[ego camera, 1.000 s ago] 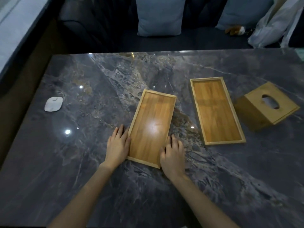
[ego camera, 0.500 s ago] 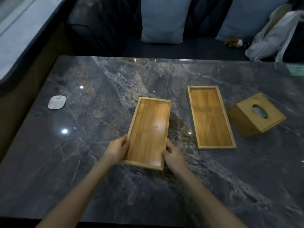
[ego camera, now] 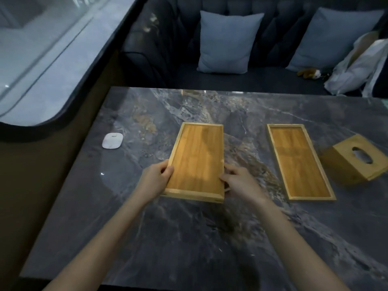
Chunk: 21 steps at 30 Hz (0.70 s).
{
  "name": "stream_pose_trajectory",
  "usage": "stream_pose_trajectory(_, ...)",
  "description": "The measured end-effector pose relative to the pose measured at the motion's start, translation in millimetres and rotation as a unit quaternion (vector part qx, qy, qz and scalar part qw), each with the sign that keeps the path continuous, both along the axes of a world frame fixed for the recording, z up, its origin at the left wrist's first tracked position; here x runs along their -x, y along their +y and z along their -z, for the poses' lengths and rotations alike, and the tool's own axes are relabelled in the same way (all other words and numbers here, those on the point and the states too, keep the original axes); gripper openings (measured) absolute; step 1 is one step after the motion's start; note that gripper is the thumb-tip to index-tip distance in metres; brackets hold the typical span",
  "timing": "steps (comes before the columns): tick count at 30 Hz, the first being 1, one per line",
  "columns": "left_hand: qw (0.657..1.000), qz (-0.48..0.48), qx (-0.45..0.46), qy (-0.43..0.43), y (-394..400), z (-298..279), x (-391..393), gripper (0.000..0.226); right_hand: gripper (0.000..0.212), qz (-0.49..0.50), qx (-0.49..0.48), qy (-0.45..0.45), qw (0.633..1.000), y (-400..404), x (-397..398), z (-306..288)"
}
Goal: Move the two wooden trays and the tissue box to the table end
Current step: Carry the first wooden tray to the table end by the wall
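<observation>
I hold a long wooden tray (ego camera: 197,160) lifted above the dark marble table (ego camera: 189,238). My left hand (ego camera: 156,179) grips its left rim near the close end. My right hand (ego camera: 239,181) grips the right rim opposite. A second wooden tray (ego camera: 299,161) lies flat on the table to the right. Further right stands the wooden tissue box (ego camera: 354,159), turned at an angle, its oval slot facing up.
A small white flat object (ego camera: 112,140) lies near the table's left edge. Beyond the far edge is a dark sofa with two blue cushions (ego camera: 227,40), a small plush toy (ego camera: 309,72) and a white bag (ego camera: 357,68). A light ledge runs along the left.
My hands went from lying flat beside the left tray to gripping its rims. The tray has come up off the table and straightened. The view has tilted up toward the sofa.
</observation>
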State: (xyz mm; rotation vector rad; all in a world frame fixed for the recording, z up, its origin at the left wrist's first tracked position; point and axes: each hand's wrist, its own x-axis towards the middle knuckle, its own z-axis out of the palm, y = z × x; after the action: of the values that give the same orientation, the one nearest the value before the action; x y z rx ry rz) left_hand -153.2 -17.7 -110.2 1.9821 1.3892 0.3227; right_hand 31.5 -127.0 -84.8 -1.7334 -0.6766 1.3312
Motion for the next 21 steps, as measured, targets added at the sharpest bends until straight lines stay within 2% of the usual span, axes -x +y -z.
stream_pose_trajectory(8, 0.997, -0.032, -0.066, -0.028, 41.5, -12.8, 88.0, 0.026, 0.038, -0.037, -0.045, -0.042, 0.997, 59.8, 78.0, -1.6)
stream_pose_trajectory(11, 0.995, -0.036, -0.081, -0.033, 54.3, -7.0, 125.7, 0.025, 0.037, -0.050, -0.059, -0.059, 0.995, 78.6, 113.3, 10.3)
stream_pose_trajectory(15, 0.995, -0.068, -0.052, -0.052, 65.6, 2.9, 170.7, 0.031, 0.039, -0.084, -0.063, -0.090, 0.990, 99.3, 157.5, 30.7)
stream_pose_trajectory(21, 0.991, -0.116, -0.024, -0.054, 80.0, 29.0, 217.7, 0.040, 0.040, -0.107, -0.061, -0.033, 0.992, 126.3, 205.0, 55.9)
